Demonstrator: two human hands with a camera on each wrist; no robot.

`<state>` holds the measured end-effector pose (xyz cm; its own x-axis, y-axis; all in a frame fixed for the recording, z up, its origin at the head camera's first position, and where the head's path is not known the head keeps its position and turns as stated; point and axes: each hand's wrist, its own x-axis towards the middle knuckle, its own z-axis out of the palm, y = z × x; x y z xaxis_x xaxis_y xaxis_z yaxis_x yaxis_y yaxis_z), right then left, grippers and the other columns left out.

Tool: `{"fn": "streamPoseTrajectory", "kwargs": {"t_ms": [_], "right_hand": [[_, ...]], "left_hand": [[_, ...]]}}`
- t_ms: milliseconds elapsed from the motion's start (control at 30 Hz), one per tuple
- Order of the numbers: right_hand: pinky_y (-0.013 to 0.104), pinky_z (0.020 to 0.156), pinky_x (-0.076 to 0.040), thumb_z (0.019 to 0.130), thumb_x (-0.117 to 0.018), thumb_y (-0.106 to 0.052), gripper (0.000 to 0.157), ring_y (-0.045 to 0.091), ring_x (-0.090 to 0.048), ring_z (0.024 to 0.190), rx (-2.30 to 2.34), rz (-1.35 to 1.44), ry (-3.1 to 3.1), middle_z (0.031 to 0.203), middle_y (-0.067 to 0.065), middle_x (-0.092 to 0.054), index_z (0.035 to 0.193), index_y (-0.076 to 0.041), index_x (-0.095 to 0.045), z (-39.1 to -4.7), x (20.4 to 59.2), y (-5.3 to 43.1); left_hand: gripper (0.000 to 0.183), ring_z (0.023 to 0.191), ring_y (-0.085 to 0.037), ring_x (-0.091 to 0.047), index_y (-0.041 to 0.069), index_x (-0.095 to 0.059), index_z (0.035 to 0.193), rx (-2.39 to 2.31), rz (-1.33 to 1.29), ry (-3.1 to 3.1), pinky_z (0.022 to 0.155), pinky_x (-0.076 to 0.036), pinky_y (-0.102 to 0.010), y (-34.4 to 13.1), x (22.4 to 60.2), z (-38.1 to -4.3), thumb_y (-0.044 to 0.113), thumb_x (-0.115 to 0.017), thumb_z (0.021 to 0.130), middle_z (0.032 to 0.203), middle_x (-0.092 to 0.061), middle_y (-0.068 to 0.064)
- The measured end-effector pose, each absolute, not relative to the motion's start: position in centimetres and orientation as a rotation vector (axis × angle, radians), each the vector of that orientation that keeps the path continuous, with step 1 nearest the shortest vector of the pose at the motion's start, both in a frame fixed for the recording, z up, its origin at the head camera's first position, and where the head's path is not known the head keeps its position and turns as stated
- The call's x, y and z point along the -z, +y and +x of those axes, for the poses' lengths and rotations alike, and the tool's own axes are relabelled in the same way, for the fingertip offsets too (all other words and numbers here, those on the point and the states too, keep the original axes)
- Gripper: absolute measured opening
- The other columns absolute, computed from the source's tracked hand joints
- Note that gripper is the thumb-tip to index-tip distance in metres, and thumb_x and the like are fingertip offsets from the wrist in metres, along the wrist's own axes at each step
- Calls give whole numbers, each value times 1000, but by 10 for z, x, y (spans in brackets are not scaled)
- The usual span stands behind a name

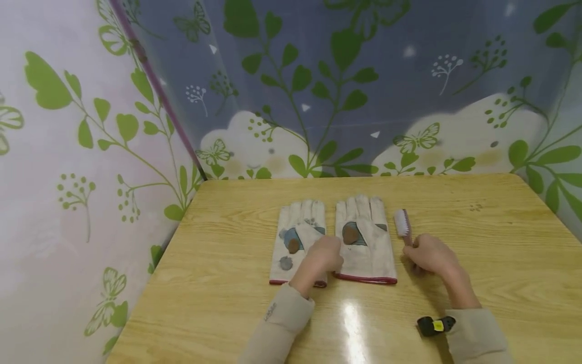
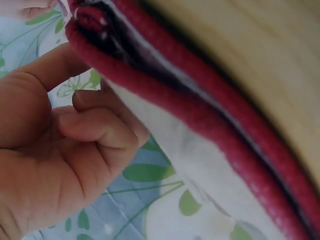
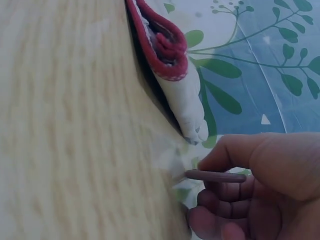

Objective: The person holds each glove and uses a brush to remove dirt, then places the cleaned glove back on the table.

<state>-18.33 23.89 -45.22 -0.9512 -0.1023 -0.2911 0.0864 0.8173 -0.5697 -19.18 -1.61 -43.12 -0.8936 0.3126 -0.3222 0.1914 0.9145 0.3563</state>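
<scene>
Two cream work gloves, a left one (image 1: 287,215) and a right one (image 1: 381,258), lie side by side on the table, fingers away from me, red-trimmed cuffs towards me. Both carry teal panels and brown and grey blotches. My left hand (image 1: 323,253) bends over the inner edge of the left glove near its cuff, where the two gloves almost meet. In the left wrist view its thumb and forefinger grip the edge, tips hidden behind the red cuff (image 2: 150,95). To the right, my right hand (image 1: 429,254) pinches the reddish handle of a small white-bristled brush (image 1: 402,223).
The wood-grained table (image 1: 218,227) extends on both sides of the gloves. Patterned fabric walls (image 1: 282,101) with leaves and butterflies stand behind it and at its left. A black device with a yellow label (image 1: 437,326) sits by the right sleeve.
</scene>
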Motion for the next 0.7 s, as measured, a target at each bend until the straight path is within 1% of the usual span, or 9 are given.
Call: {"fn": "streamPoseTrajectory", "kwargs": {"t_ms": [100, 167, 233, 333, 467, 533, 600, 633, 700], "right_hand": [[30, 46, -38, 88, -46, -24, 25, 15, -45, 52, 893, -2, 2725, 61, 3, -54, 76, -4, -53, -183, 450, 241], [30, 46, -38, 91, -44, -27, 29, 16, -45, 52, 912, -2, 2744, 59, 3, -53, 75, -5, -52, -183, 446, 242], [31, 46, -38, 94, -43, -30, 33, 16, -45, 51, 937, 1, 2754, 59, 3, -52, 74, -5, -52, -182, 443, 243], [31, 45, -37, 96, -42, -34, 39, 16, -44, 50, 957, 3, 2759, 56, 3, -50, 73, -5, -52, -180, 438, 244], [31, 45, -37, 96, -41, -33, 39, 17, -44, 49, 976, 12, 2775, 55, 3, -50, 72, -4, -53, -179, 434, 246], [30, 45, -37, 97, -40, -35, 40, 16, -44, 49, 993, 20, 2782, 57, 4, -52, 76, -3, -53, -179, 433, 247], [31, 46, -40, 99, -35, -33, 42, 17, -47, 52, 1070, 25, 2751, 63, 7, -55, 87, 3, -53, -178, 432, 248], [31, 48, -43, 100, -33, -31, 41, 18, -50, 54, 1135, 22, 2721, 68, 10, -57, 95, 6, -51, -178, 431, 248], [34, 52, -49, 102, -29, -28, 42, 20, -56, 61, 1307, 2, 2634, 81, 16, -59, 111, 11, -43, -177, 429, 247]], "left_hand": [[26, 47, -13, -31, 9, -50, 61, -596, 379, 2652, 43, -30, -25, -20, 436, -197, 7, -57, 86, 56, -38, 0], [34, 42, -11, -27, 11, -45, 53, -698, 377, 2610, 41, -27, -24, -23, 438, -199, 11, -55, 87, 49, -35, 2], [41, 39, -10, -25, 13, -42, 48, -825, 374, 2565, 40, -26, -23, -25, 440, -200, 14, -52, 87, 43, -35, 3], [46, 37, -10, -22, 14, -38, 44, -991, 371, 2503, 38, -23, -23, -28, 439, -201, 19, -48, 88, 39, -33, 4], [44, 40, -11, -21, 15, -34, 50, -1225, 343, 2382, 41, -24, -25, -28, 439, -202, 24, -43, 91, 44, -29, 4], [41, 43, -14, -23, 14, -33, 55, -1364, 328, 2294, 45, -28, -28, -28, 440, -202, 25, -40, 93, 49, -28, 2], [35, 48, -16, -26, 12, -35, 63, -1480, 316, 2225, 51, -31, -31, -29, 439, -202, 25, -37, 95, 57, -34, -1], [31, 52, -18, -28, 12, -35, 67, -1527, 311, 2205, 54, -31, -32, -29, 438, -202, 26, -35, 96, 64, -35, -3], [26, 65, -21, -33, 12, -33, 76, -1616, 294, 2171, 62, -30, -36, -29, 436, -202, 28, -32, 97, 78, -37, -7]]}}
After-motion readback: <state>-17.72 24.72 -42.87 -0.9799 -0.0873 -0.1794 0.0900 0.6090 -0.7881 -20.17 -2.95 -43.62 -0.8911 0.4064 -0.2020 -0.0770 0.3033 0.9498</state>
